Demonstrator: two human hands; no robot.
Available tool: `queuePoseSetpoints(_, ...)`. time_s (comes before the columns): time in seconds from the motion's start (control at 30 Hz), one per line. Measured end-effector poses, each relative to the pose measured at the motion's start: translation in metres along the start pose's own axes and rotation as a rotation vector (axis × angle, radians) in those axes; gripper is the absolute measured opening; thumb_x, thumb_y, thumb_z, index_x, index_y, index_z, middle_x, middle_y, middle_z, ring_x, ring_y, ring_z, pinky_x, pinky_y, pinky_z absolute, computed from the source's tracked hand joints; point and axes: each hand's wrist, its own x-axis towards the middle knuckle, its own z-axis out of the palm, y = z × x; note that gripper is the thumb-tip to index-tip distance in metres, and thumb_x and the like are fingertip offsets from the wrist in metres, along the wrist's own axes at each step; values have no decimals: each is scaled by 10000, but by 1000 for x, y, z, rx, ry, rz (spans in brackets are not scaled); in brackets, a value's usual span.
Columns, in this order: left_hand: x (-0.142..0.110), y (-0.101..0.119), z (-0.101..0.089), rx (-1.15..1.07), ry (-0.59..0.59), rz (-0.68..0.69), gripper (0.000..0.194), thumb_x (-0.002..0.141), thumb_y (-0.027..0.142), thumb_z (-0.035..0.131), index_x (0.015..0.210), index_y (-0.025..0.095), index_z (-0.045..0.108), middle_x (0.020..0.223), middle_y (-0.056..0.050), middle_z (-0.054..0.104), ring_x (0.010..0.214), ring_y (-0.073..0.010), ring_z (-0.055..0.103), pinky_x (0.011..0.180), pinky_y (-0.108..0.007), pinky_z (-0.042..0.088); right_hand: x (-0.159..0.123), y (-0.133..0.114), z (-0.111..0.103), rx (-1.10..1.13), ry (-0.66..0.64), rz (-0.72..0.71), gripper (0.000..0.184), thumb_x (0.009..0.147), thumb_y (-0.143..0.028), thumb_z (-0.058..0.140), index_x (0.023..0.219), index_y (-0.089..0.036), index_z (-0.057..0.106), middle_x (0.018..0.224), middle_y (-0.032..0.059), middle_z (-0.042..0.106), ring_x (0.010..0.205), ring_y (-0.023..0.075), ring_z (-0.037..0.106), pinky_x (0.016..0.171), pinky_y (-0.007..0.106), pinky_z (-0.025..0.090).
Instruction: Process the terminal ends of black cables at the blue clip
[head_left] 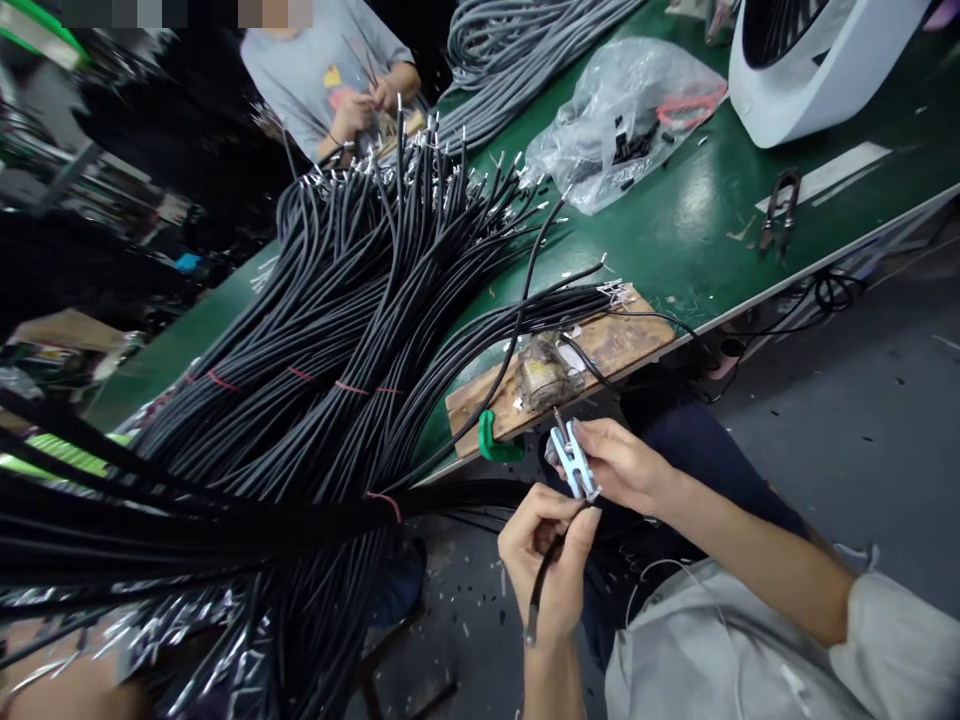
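Observation:
In the head view my left hand (551,550) is closed around a black cable (541,590), its end pinched between thumb and fingers. My right hand (626,465) grips a small light-blue hand tool (571,458), shaped like a clip or pliers, whose lower end meets the cable end at the left fingertips. Which exact kind of tool it is I cannot tell. Just beyond the hands, a wooden board (630,332) lies at the table edge, bearing a worn, tape-wrapped block (544,375). A green clamp (497,440) sits at the board's near edge.
Large bundles of black cables (352,330) with stripped ends cover the green table (694,215). A clear plastic bag (600,110) holds small black pieces. Snips (781,215) and a white fan-like appliance (825,90) are at right. Across the table another person (330,80) handles wires.

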Motion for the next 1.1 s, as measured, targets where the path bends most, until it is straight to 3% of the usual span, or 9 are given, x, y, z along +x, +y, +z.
queuePoseSetpoints(0.13,-2,-1,1,-17,-20,-6,149,778,177,716,659,152,629,597,24,532,512,-72,442,469,-171,349,-1,6,-9,82,-74,75,477,786,-563,685,719,-90,690,671,59,629,633,106,550,575,203,427)
queuePoseSetpoints(0.37,-12,1,-5,8,-29,23,124,745,146,736,664,164,643,590,23,538,537,-88,482,490,-181,376,-17,2,-38,-2,87,-32,397,789,-512,707,785,-115,705,663,34,603,597,95,492,525,205,355)
queuePoseSetpoints(0.47,-16,-3,-6,-40,-71,-52,115,752,180,734,667,159,659,612,8,571,518,-94,512,480,-194,394,-40,-8,-38,-343,135,-251,290,827,-426,697,778,-140,691,672,20,580,611,110,482,553,241,361)
queuePoseSetpoints(0.6,-17,-10,-1,-38,-237,-298,125,807,207,662,702,141,676,640,-15,611,530,-111,559,501,-206,429,-69,-12,-16,-1099,-40,-635,149,784,-270,757,821,-147,681,731,40,618,733,165,499,685,321,402)
queuePoseSetpoints(0.67,-18,-12,3,22,-261,-312,61,770,170,682,719,138,677,654,-18,619,597,-128,575,543,-206,435,-73,-7,-5,-1336,-64,-763,104,805,-180,720,878,-123,671,788,75,646,756,178,495,709,344,411)
queuePoseSetpoints(0.73,-22,-12,4,55,-208,-242,19,758,155,692,762,143,679,714,-24,625,658,-136,575,577,-208,436,-72,-1,0,-1379,11,-827,14,850,-118,639,840,-115,647,751,77,634,711,167,480,672,328,416)
queuePoseSetpoints(0.9,-37,-7,6,179,-90,-98,83,853,189,626,814,157,691,664,3,538,595,-109,501,529,-200,375,-64,10,-3,-1389,195,-870,242,862,-104,568,631,-173,546,563,5,486,584,143,395,578,305,375)
queuePoseSetpoints(1.0,-46,-6,9,249,-41,-108,130,882,215,601,790,154,671,640,14,509,559,-99,466,521,-209,354,-63,15,-2,-1471,269,-1009,275,839,-71,541,594,-193,518,529,-17,411,563,144,348,585,320,365)
queuePoseSetpoints(1.1,-49,-8,11,209,-4,-183,182,901,271,585,788,150,659,660,3,530,571,-103,483,517,-209,359,-63,19,-2,-1384,262,-1003,206,834,-61,543,672,-181,584,594,13,513,617,159,429,627,334,411)
